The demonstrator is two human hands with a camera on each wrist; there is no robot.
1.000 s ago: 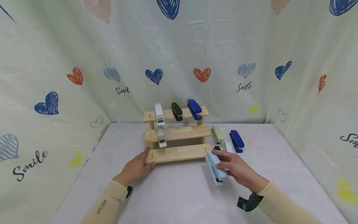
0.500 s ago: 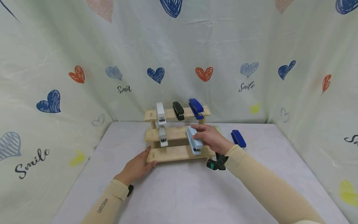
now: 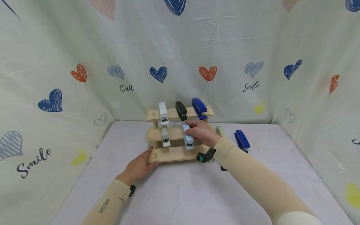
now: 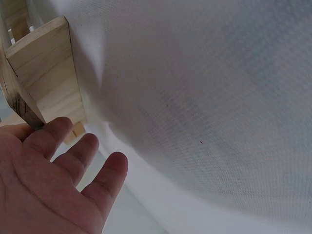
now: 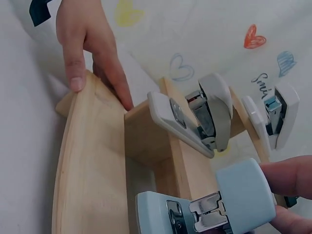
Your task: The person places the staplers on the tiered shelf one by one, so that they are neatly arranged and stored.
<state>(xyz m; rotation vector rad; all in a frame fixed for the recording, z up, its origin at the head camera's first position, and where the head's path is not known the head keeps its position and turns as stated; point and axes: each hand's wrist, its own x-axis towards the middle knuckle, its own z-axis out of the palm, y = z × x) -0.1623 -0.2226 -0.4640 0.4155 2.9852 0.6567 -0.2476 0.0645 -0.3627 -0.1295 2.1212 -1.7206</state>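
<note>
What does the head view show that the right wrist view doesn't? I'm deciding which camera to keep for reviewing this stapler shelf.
Only the head view shows the whole three-step wooden rack, the black stapler and dark blue stapler on its top step, another blue stapler on the table, and the right hand.

Only the right wrist view shows the staple mechanism at the light blue stapler's front.

Both show that stapler held at the middle step, the grey stapler beside it, and the left hand on the rack's end.
</note>
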